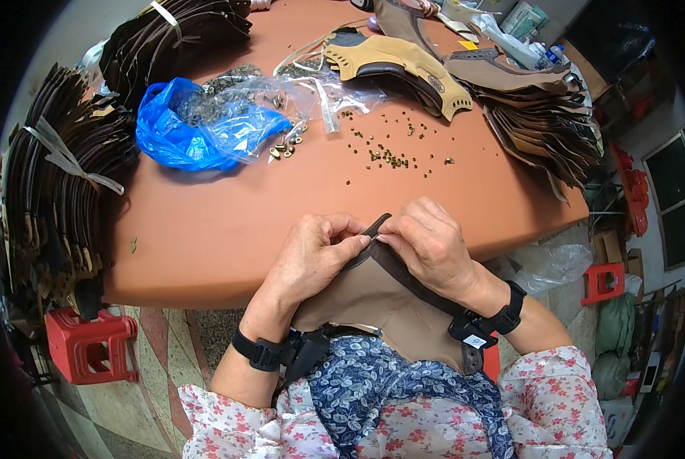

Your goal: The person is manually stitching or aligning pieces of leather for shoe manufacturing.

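A taupe shoe upper (365,294) with a dark brown edging lies across my lap, its narrow top end raised between my hands. My left hand (312,256) pinches the dark edge near that tip with thumb and forefinger. Close beside it, my right hand (434,249) grips the same edge, fingertips pressed together. A tiny pale glint shows between the fingertips, too small to name. Beyond my hands, many small brass-coloured metal fittings (391,158) lie scattered on the orange-brown tabletop (228,229).
Bundled stacks of dark uppers (67,180) stand at the left, with another stack (545,122) at the right. A blue plastic bag (174,141) and a tan upper (404,65) lie farther back. Red stools (90,344) stand below the table.
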### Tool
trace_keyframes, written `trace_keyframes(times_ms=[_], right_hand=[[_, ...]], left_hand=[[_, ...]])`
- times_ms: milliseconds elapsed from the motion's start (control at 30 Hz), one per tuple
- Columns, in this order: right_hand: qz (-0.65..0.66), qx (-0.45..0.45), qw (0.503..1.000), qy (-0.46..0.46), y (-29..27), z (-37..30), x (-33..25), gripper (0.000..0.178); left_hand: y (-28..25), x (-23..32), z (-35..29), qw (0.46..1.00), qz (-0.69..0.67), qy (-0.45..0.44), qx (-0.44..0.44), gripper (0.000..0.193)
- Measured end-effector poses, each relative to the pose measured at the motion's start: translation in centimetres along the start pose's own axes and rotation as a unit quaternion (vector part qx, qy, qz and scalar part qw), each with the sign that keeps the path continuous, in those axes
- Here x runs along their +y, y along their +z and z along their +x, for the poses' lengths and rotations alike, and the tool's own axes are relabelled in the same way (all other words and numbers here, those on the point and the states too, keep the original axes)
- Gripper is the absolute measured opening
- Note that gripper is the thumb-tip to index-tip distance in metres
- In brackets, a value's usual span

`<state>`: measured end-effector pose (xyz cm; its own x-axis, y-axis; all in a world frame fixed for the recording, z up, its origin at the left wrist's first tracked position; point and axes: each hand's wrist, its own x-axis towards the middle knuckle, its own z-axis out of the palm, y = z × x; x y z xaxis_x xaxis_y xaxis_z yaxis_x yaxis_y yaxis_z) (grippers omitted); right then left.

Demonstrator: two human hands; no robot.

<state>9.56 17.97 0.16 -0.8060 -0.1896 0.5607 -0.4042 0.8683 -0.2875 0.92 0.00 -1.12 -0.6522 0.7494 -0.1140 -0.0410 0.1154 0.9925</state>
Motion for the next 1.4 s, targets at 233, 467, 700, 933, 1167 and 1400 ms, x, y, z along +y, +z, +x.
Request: trace_keyframes(times_ms=[233,467,700,933,1167,1400], right_hand=[[-0.014,-0.002,1.0,-0.007,0.0,-0.1,-0.1,0.011],[0.026,-0.047,0.998,0.037,-0.5,0.3,0.0,0.009],[0.093,-0.084,0.984,0.129,-0.8,0.6,-0.2,0.009],[0.104,-0.063,0.981,0.149,-0.6,0.4,-0.3,0.011],[0.035,-0.034,0.998,0.038,0.0,0.1,0.2,0.011],[0.083,-0.077,0.991,0.067,-0.5,0.5,0.5,0.009]], left_hand=[[0.2,-0.4,0.1,1.0,-0.003,0.007,0.009,0.017],[0.3,-0.9,0.2,1.0,0.009,0.015,0.017,0.017],[0.2,-1.0,0.1,0.997,0.049,0.048,0.023,0.019],[0.3,-0.9,0.1,0.999,0.029,0.04,0.019,0.019],[0.3,-0.9,0.1,0.999,0.026,0.031,0.024,0.018],[0.4,-0.8,0.1,0.999,0.028,0.026,0.03,0.018]])
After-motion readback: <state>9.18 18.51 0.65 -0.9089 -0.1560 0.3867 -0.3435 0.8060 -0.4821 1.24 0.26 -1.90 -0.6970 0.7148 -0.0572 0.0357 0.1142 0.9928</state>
